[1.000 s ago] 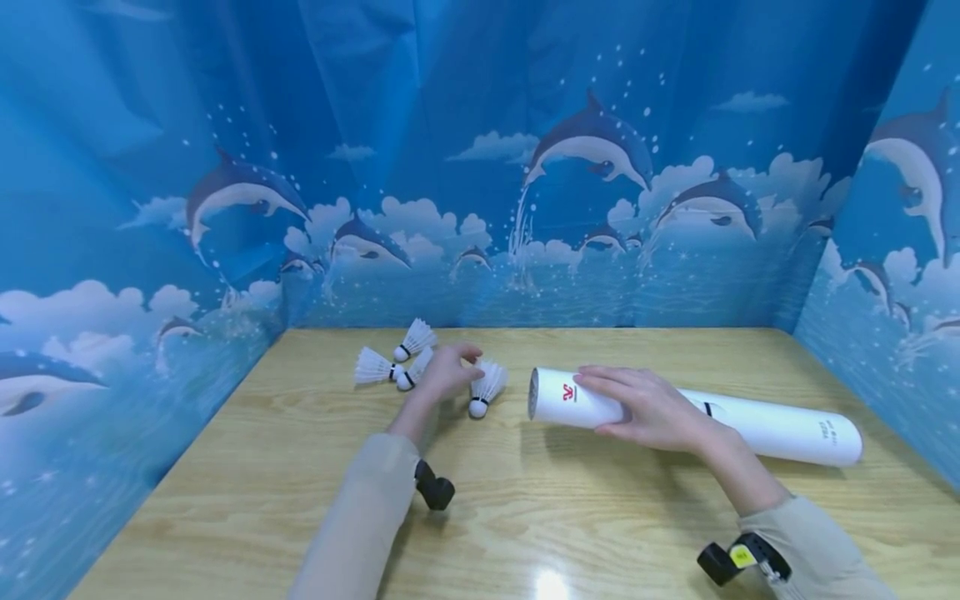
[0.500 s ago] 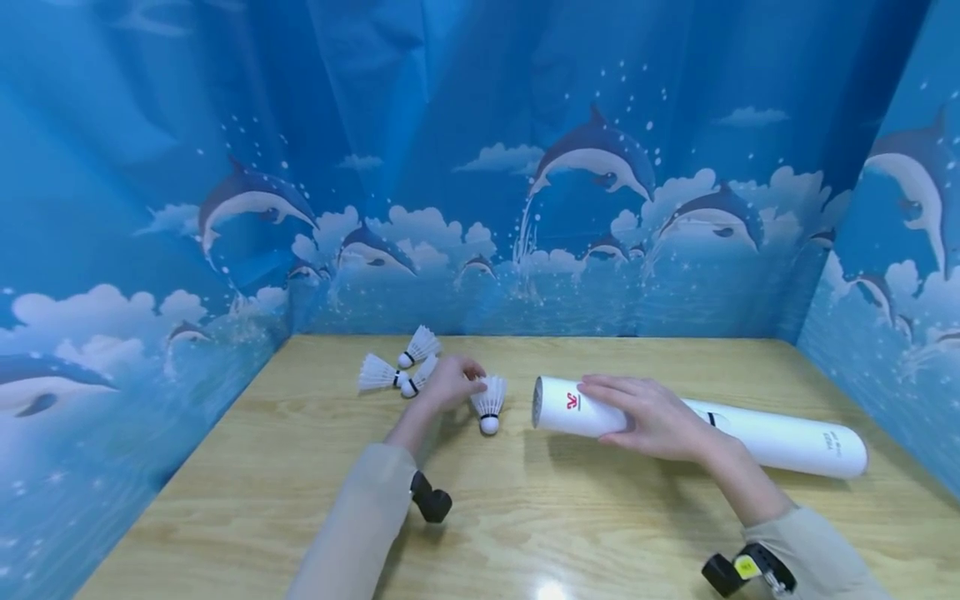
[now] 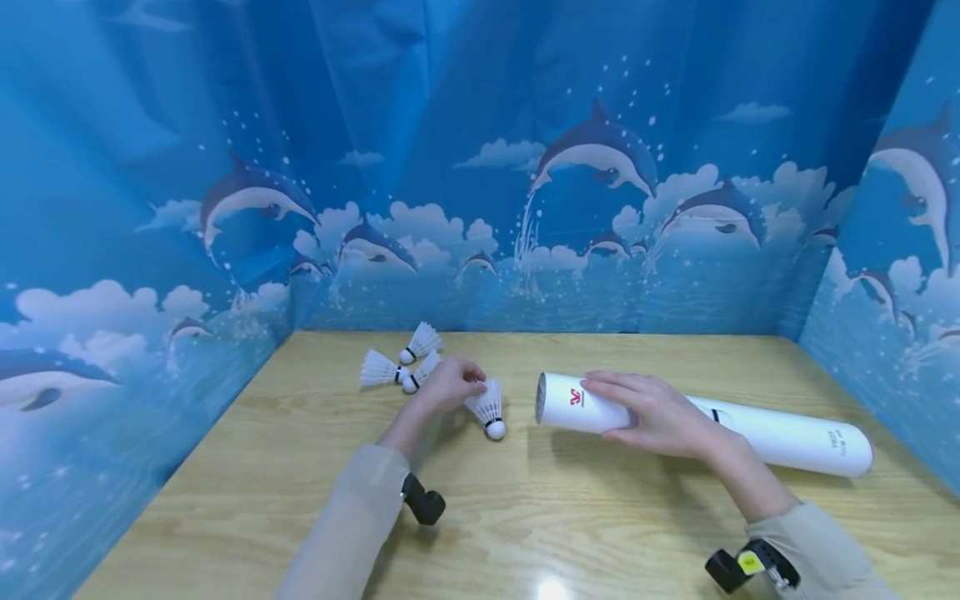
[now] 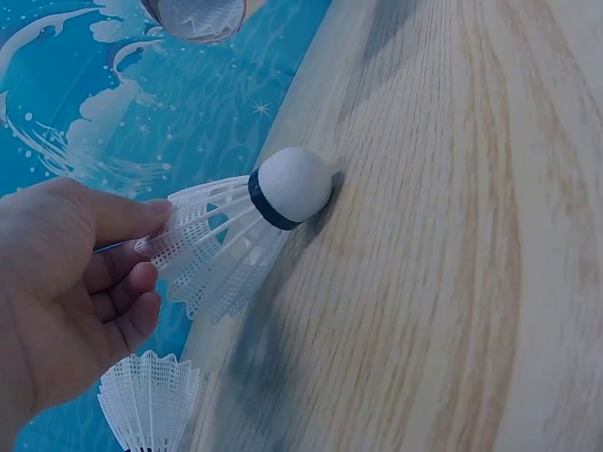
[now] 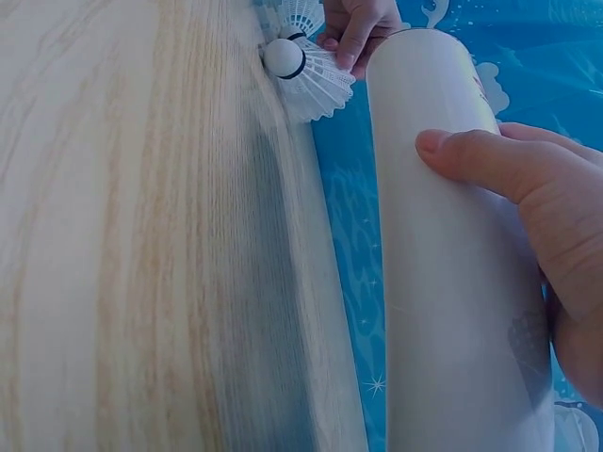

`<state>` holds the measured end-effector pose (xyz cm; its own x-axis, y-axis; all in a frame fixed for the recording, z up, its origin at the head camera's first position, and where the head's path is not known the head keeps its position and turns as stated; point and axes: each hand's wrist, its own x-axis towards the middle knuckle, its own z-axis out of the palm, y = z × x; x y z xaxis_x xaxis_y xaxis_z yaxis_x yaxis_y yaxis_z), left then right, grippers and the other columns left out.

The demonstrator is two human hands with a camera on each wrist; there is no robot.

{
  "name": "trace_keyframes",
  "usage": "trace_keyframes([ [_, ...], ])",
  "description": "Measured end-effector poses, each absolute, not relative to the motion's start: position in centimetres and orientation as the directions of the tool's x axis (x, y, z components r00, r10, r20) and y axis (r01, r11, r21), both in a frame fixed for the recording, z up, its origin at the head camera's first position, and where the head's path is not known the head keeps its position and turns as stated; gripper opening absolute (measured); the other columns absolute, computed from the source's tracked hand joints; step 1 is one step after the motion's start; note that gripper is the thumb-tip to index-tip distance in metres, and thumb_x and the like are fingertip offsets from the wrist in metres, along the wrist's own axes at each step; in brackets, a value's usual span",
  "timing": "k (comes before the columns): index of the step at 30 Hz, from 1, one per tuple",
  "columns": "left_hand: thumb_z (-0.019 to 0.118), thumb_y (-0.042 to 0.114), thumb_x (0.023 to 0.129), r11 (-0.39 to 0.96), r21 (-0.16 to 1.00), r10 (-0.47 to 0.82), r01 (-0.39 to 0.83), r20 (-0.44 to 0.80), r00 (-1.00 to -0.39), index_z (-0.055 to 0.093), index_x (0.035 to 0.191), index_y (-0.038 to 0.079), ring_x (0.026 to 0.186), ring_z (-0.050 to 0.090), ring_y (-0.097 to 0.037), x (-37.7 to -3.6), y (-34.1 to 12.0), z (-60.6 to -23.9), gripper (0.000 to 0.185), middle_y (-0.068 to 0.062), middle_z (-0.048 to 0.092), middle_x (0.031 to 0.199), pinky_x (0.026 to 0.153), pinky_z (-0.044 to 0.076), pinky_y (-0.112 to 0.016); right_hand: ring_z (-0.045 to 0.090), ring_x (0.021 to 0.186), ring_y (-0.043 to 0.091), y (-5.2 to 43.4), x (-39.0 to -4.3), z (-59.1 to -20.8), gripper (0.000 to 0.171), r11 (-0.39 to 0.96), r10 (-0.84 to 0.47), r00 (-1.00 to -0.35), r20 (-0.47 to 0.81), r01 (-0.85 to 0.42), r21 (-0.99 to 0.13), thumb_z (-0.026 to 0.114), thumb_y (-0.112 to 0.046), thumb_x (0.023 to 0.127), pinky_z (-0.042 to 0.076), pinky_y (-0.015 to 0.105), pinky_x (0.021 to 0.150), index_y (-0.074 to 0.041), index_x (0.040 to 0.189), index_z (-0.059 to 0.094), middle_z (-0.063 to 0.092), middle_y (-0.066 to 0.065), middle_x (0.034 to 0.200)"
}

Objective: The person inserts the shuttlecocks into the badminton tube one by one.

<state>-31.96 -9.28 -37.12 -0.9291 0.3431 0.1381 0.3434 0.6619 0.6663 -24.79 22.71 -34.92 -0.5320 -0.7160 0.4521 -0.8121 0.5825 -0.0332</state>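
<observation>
White, likely featherlight: your left hand (image 3: 444, 385) pinches that shuttlecock (image 3: 489, 410) by its bendy-looking skirt (image 4: 222, 247), left of the tube (image 3: 798, 440) your right hand (image 3: 658, 417) grips. Its head (image 4: 296, 183) should hold firmer!

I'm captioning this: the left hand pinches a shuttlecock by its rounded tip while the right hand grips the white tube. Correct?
Wrong end: in the left wrist view, the left hand pinches the shuttlecock by its skirt. The right hand does grip the white tube.

A wood-grain table (image 3: 600, 533) bears three white shuttlecocks (image 3: 381, 369) clustered near its far edge.
</observation>
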Motion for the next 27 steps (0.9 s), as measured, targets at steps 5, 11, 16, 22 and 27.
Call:
trace_keyframes([
  [5,0.066,0.006,0.083,0.657,0.672,0.353,0.342,0.127,-0.927,0.069,0.09,0.001,0.074,0.057,-0.014,-31.7,-9.3,-36.8,0.009,-0.004,0.065,0.079,0.069,0.047,-0.026,0.053,0.113,0.029,22.7,-24.8,-34.7,0.076,0.575,-0.72,-0.521,0.458,-0.817,-0.025,0.081,-0.028,0.066,0.045,0.049,0.086,-0.01,0.133,0.05,0.051,0.01,0.132],
  [11,0.065,0.004,0.083,0.635,0.677,0.382,0.373,0.145,-0.913,0.068,0.088,0.0,0.073,0.057,-0.013,-31.1,-9.7,-36.5,0.007,-0.004,0.065,0.079,0.068,0.047,-0.026,0.053,0.113,0.03,22.7,-24.8,-34.7,0.075,0.571,-0.72,-0.515,0.465,-0.821,-0.024,0.08,-0.029,0.066,0.045,0.049,0.086,-0.01,0.132,0.05,0.051,0.011,0.132],
  [16,0.064,0.008,0.086,0.633,0.689,0.362,0.352,0.138,-0.922,0.069,0.089,0.003,0.076,0.058,-0.013,-30.5,-10.0,-36.3,0.008,-0.003,0.066,0.081,0.069,0.047,-0.027,0.053,0.113,0.03,22.7,-24.7,-34.9,0.074,0.575,-0.718,-0.523,0.46,-0.818,-0.032,0.079,-0.029,0.067,0.045,0.05,0.086,-0.009,0.132,0.05,0.051,0.012,0.132],
  [22,0.064,0.014,0.087,0.618,0.726,0.292,0.301,0.143,-0.946,0.07,0.094,0.006,0.082,0.06,-0.015,-29.9,-10.3,-35.7,0.013,-0.003,0.067,0.089,0.069,0.049,-0.03,0.053,0.113,0.03,22.7,-24.6,-34.9,0.076,0.586,-0.712,-0.535,0.454,-0.809,-0.035,0.081,-0.028,0.066,0.045,0.05,0.086,-0.01,0.133,0.05,0.051,0.011,0.132],
  [27,0.064,0.016,0.087,0.574,0.776,0.236,0.262,0.149,-0.96,0.07,0.096,0.007,0.08,0.06,-0.015,-29.5,-10.3,-35.2,0.014,-0.002,0.067,0.089,0.068,0.049,-0.031,0.053,0.113,0.03,22.8,-24.7,-34.9,0.076,0.586,-0.712,-0.534,0.456,-0.81,-0.033,0.081,-0.028,0.066,0.045,0.05,0.086,-0.01,0.133,0.05,0.051,0.011,0.132],
])
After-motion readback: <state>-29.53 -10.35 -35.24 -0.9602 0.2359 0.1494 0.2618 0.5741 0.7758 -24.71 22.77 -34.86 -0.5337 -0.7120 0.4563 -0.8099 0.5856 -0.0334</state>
